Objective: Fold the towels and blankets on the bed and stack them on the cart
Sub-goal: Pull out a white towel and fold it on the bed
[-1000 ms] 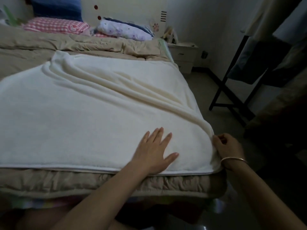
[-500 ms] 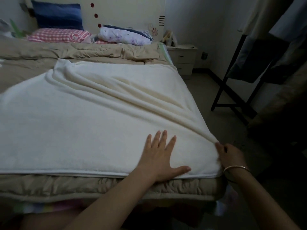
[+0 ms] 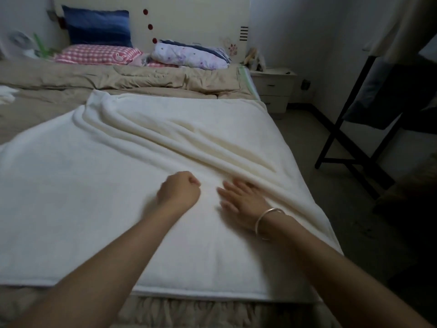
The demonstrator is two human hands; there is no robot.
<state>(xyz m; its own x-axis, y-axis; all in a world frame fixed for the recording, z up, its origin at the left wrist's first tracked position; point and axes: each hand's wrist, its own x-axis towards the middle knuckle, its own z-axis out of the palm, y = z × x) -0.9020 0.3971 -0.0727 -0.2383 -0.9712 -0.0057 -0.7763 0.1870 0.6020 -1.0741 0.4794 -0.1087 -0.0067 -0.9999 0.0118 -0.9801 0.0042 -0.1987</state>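
A large cream fleece blanket (image 3: 99, 197) lies spread over the near half of the bed, with long diagonal ridges running from its far left corner to the right edge. My left hand (image 3: 179, 189) hovers or rests as a closed fist on the blanket's middle; whether it pinches any fabric I cannot tell. My right hand (image 3: 243, 197), with a metal bangle at the wrist, lies flat with fingers spread against the foot of the ridges. A scrap of white cloth (image 3: 7, 94) shows at the left edge. No cart is visible.
A tan quilt (image 3: 146, 78) covers the bed's far half, with pink checked (image 3: 97, 54), blue (image 3: 98, 26) and floral (image 3: 189, 55) pillows at the headboard. A white nightstand (image 3: 274, 88) stands right of the bed. A black rack (image 3: 354, 129) hung with clothes stands on the floor at right.
Both hands have left the blanket's near right corner and moved forward onto its middle. The left hand has closed from flat to a fist; the right has released the corner and lies flat.
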